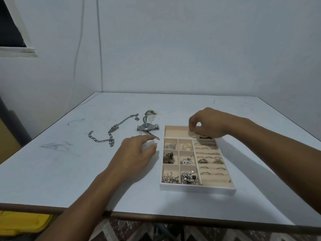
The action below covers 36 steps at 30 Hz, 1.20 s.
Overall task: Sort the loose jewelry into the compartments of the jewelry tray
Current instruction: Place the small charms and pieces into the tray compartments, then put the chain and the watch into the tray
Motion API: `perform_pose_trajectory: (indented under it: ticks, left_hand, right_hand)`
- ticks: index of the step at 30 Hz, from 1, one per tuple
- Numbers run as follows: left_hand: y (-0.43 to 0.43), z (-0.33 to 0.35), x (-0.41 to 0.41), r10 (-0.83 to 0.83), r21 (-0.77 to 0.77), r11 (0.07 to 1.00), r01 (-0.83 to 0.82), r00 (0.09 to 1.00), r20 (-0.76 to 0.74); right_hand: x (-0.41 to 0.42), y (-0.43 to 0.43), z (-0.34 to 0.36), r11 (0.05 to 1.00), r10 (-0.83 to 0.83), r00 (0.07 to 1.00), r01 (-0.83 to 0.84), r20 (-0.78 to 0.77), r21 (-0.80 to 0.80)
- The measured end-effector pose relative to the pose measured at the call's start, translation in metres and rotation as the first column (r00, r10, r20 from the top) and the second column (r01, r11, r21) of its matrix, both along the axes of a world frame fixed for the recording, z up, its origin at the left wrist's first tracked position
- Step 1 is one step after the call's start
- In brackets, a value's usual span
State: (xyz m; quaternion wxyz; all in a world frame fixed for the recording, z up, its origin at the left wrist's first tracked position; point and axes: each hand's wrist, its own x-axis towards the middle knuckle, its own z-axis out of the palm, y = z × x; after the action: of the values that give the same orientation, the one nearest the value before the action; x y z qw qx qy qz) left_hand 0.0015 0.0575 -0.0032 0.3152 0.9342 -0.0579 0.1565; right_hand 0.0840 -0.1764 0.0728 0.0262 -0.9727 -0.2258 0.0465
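2 hands | left hand (133,159) relaxed, flat on table (69,171) | right hand (206,124) curled over tray (198,187), grasp unclear

pale white table (173,105), plain bluish wall (191,40), dark window (8,28) upper left, patterned floor (139,232)

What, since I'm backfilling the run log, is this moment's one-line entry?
left hand: open, beside tray | right hand: curled over tray's far compartment | loose on table: chain, watch
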Motion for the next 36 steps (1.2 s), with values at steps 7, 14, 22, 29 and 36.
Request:
perform_pose_trajectory:
  ticks: [7,14,22,29,36]
  left_hand:
    - [0.058,0.002,0.004,0.181,-0.026,0.983,-0.181,0.984,0.002]
    - [0.114,0.000,0.002,0.252,-0.018,0.968,-0.252,0.968,-0.002]
    - [0.141,-0.001,0.017,0.269,0.036,0.963,-0.269,0.963,-0.007]
    - [0.137,-0.001,0.023,0.266,0.028,0.963,-0.267,0.964,0.005]
    - [0.135,0.004,0.027,0.266,-0.027,0.964,-0.265,0.964,0.006]
  right_hand:
    - [0.023,0.094,0.001,0.967,0.236,0.972,-0.236,0.017,0.091]
    - [0.049,0.190,-0.016,0.939,0.331,0.944,-0.326,-0.023,0.106]
    - [0.063,0.236,-0.037,0.937,0.348,0.936,-0.349,-0.054,-0.016]
    - [0.070,0.232,-0.039,0.946,0.322,0.944,-0.318,-0.068,0.067]
    - [0.068,0.229,-0.040,0.928,0.369,0.929,-0.365,-0.042,0.076]
